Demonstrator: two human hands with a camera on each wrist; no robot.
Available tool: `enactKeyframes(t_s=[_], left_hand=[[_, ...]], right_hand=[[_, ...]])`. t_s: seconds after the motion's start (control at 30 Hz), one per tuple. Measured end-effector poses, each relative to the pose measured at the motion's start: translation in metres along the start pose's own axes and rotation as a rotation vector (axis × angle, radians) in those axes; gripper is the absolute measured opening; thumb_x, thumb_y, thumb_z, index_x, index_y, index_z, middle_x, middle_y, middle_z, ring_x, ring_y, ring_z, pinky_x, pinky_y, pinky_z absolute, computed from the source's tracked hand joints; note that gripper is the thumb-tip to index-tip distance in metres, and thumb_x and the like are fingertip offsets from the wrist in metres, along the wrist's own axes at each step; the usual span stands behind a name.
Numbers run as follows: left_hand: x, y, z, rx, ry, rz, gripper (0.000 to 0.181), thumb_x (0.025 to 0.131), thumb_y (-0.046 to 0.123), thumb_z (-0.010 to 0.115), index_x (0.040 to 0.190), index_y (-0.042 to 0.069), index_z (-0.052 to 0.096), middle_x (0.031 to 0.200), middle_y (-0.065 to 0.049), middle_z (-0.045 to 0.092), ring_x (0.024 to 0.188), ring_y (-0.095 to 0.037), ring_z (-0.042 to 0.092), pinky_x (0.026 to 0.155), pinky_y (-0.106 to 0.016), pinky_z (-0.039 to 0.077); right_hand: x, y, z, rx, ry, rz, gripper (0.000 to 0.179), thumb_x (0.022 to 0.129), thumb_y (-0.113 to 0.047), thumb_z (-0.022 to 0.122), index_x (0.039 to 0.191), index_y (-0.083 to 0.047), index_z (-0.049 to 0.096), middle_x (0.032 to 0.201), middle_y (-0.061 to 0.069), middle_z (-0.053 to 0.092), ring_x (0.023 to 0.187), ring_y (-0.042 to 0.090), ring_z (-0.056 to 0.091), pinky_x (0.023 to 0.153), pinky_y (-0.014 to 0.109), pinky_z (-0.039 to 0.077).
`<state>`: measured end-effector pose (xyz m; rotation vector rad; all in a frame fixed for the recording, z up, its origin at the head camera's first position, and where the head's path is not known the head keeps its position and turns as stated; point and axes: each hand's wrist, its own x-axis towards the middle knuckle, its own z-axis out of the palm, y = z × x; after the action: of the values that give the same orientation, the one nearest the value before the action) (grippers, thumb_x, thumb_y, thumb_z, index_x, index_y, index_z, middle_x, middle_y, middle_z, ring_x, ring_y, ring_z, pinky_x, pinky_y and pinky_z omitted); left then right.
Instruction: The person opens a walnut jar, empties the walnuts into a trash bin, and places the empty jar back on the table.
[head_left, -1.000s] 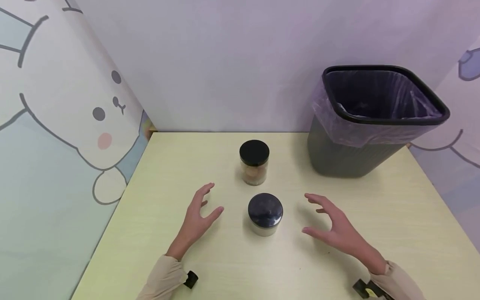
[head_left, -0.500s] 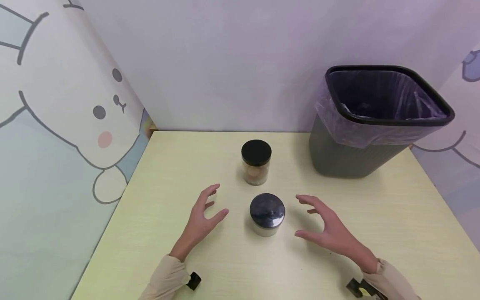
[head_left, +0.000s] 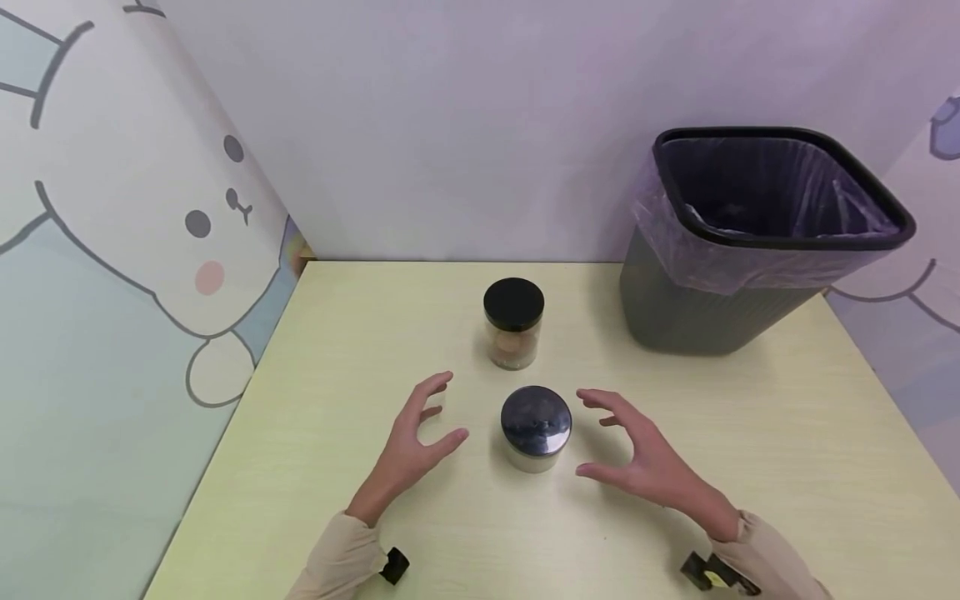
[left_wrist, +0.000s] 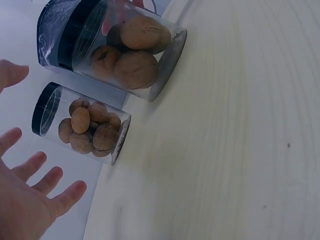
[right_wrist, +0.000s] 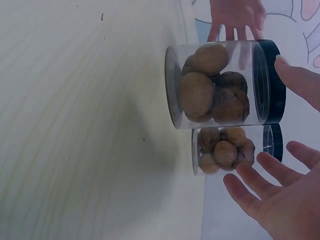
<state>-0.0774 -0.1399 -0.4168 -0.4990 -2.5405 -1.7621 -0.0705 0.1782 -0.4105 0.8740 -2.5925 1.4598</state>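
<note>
In the head view, the near jar stands upright on the bench, between the left hand and the right hand. Both hands are wide, thumbs apart from fingers, and they hold nothing. The right hand is just beside the jar, the left hand a little farther. So, if both close in together, the right one may arrive first and push the jar sideways. The far jar stands close behind; a careless push forward could knock the two together. The grey trash bin is well apart, and its inside is too dark to read.

In the left wrist view, walnuts, as they appear to be, show through the clear wall. They probably lie loose, so a tilt could shift the weight. A grip only on the black lid may also fail, if this is not tight; its tightness I cannot tell. The left hand is cut off by the picture's edge.

In the right wrist view, the near jar hides part of the far jar. The right thumb overlaps the lid, though the head view shows a gap.
</note>
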Motion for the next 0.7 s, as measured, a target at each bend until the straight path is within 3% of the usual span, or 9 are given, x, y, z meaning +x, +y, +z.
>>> enactKeyframes(t_s=[0.17,0.3,0.53,0.7], left_hand=[[0.000,0.004,0.002,-0.013,-0.030,-0.010,0.070,0.082,0.006,0.072,0.142,0.005,0.036,0.144,-0.016,0.037,0.130,-0.033,0.036,0.099,-0.053,0.038],[0.001,0.003,0.004,-0.034,-0.048,-0.002,0.069,0.082,0.008,0.072,0.142,0.006,0.036,0.144,-0.016,0.037,0.131,-0.032,0.036,0.099,-0.054,0.037],[0.003,-0.027,0.014,-0.039,-0.063,0.031,0.076,0.080,0.005,0.074,0.144,0.016,0.035,0.145,-0.006,0.038,0.131,-0.033,0.036,0.099,-0.049,0.039],[0.004,-0.033,0.018,-0.050,-0.085,0.036,0.077,0.080,0.007,0.075,0.144,0.018,0.034,0.144,0.000,0.038,0.130,-0.033,0.036,0.100,-0.045,0.040]], right_hand=[[0.002,0.003,0.006,0.020,0.001,-0.025,0.085,0.064,-0.009,0.088,0.135,0.002,0.043,0.133,0.009,0.050,0.117,0.033,0.049,0.087,0.040,0.046],[0.003,0.018,0.013,0.025,-0.004,-0.031,0.087,0.064,-0.013,0.088,0.137,-0.001,0.042,0.135,0.007,0.048,0.120,0.028,0.048,0.088,0.039,0.046],[0.005,0.042,0.023,0.066,-0.033,-0.015,0.091,0.067,-0.026,0.087,0.142,-0.013,0.038,0.138,0.003,0.047,0.124,0.021,0.046,0.089,0.038,0.046],[0.008,0.044,0.030,0.089,-0.032,-0.012,0.096,0.064,-0.027,0.089,0.144,-0.016,0.035,0.138,0.001,0.047,0.123,0.017,0.046,0.086,0.039,0.048]])
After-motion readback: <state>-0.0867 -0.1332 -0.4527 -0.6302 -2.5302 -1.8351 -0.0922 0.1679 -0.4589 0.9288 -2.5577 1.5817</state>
